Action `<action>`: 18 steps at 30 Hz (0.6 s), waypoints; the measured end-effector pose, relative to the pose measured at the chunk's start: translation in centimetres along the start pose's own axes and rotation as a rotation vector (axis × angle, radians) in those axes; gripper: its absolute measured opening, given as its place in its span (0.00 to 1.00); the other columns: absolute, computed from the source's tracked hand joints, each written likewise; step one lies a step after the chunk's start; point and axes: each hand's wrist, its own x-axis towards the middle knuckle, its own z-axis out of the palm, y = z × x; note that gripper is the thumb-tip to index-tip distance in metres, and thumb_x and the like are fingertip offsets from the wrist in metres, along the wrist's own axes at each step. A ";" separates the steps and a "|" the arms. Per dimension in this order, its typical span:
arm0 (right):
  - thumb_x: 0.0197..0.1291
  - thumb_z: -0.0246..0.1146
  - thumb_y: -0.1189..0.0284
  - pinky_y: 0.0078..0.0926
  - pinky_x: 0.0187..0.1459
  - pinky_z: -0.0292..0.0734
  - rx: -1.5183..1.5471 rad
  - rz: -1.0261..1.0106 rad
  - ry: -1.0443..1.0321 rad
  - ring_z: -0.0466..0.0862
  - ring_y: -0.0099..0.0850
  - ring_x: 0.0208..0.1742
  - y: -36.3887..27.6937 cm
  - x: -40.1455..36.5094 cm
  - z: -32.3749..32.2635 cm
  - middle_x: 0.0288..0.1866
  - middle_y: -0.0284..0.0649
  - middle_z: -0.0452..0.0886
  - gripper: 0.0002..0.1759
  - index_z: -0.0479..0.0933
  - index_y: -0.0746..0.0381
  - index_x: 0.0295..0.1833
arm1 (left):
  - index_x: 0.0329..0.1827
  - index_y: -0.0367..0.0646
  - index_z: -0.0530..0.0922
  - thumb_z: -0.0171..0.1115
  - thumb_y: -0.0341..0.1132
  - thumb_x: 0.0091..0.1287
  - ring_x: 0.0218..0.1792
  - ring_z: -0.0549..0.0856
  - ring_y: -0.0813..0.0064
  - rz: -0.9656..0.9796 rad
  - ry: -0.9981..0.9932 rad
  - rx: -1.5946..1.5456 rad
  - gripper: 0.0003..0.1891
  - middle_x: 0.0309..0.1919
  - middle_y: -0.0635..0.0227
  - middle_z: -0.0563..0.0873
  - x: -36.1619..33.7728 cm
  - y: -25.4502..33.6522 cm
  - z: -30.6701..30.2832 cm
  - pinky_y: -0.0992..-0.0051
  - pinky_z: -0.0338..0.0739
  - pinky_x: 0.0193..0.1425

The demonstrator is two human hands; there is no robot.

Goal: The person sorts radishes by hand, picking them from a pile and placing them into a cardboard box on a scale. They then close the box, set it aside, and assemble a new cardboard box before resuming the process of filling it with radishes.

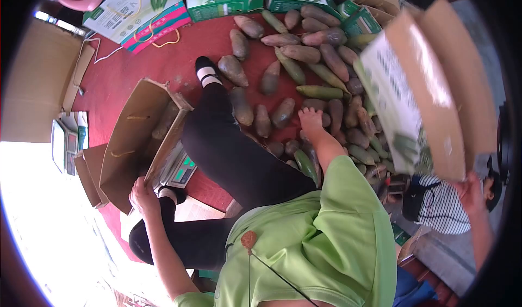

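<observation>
Head view looks down on a person in a green shirt and black pants who sits on a red floor [125, 73].

The left hand [144, 195] holds the near edge of a brown box [130, 144]. Its grip is pressed shut on that edge, with the fingers curled over it. The brown box is open and tilted. It rests on a scale [182, 171], just beside the person's leg. A long brown shape shows inside the box, but it is too dim to tell what it is.

The right hand [311, 116] reaches out to a big pile of vegetables [304, 51] on the floor. The hand lies on the near edge of the pile and touches the vegetables there. You cannot tell if its grip is spread or pressed together. The vegetables are long and pointed, some brown and some green, and many lie one on top of another.

On the right, another person in a striped shirt [443, 209] holds up a printed box [402, 100] with 1 hand [468, 194]. This box is blurred.

Past the pile, green and white boxes [234, 0] lie on the floor.
</observation>
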 end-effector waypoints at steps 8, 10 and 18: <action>0.57 0.58 0.66 0.43 0.46 0.72 -0.129 -0.072 -0.036 0.71 0.34 0.57 0.9 -1.4 -0.7 0.53 0.34 0.72 0.14 0.76 0.52 0.50 | 0.35 0.43 0.78 0.58 0.28 0.57 0.39 0.81 0.58 -0.010 -0.038 0.032 0.04 0.31 0.62 0.82 0.2 0.8 -0.8 0.61 0.69 0.43; 0.58 0.57 0.67 0.42 0.46 0.73 -0.173 -0.087 -0.034 0.71 0.35 0.57 1.4 -1.5 -0.3 0.53 0.35 0.71 0.14 0.76 0.52 0.50 | 0.35 0.44 0.78 0.59 0.27 0.56 0.39 0.81 0.59 -0.016 -0.034 0.043 0.05 0.31 0.64 0.82 0.3 1.0 -0.9 0.62 0.69 0.44; 0.47 0.66 0.68 0.42 0.52 0.74 0.236 0.051 0.133 0.74 0.45 0.56 3.0 -1.0 -2.9 0.51 0.45 0.73 0.22 0.73 0.57 0.50 | 0.34 0.45 0.78 0.60 0.28 0.57 0.40 0.81 0.63 -0.045 -0.049 0.021 0.04 0.31 0.66 0.82 0.3 1.1 -1.3 0.63 0.68 0.46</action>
